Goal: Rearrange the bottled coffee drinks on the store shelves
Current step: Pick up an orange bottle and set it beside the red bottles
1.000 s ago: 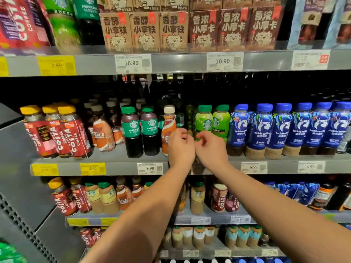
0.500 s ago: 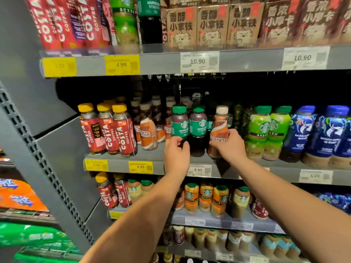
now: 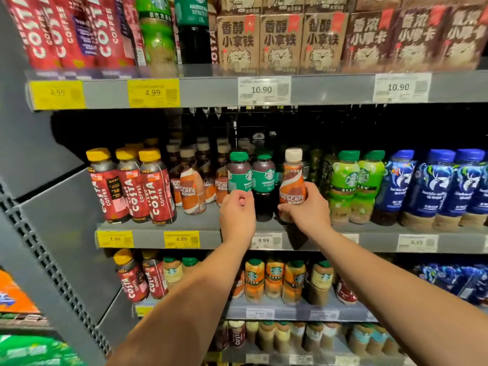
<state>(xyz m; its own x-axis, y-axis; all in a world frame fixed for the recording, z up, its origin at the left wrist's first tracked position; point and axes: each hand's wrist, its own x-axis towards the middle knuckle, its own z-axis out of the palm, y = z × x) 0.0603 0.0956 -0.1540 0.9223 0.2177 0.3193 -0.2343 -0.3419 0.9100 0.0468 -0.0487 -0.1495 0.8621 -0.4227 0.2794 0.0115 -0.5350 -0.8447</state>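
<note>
On the middle shelf an orange Nescafe bottle with a cream cap stands upright among the Starbucks bottles, and my right hand is wrapped around its lower half. My left hand has its fingers curled over the base of the left dark Starbucks Americano bottle with a green cap. A second Americano bottle stands between my two hands. More Nescafe bottles stand further left on the same shelf.
Red Costa bottles fill the shelf's left end, with light green Starbucks bottles and blue Luckin bottles to the right. Cartons sit on the shelf above. Lower shelves hold more bottles. A grey side panel bounds the left.
The view has shifted left and closer to the shelf. My hands have moved left from the green Starbucks bottles; my right hand has taken hold of the Nescafe bottle and my left has closed on the Americano bottle.
</note>
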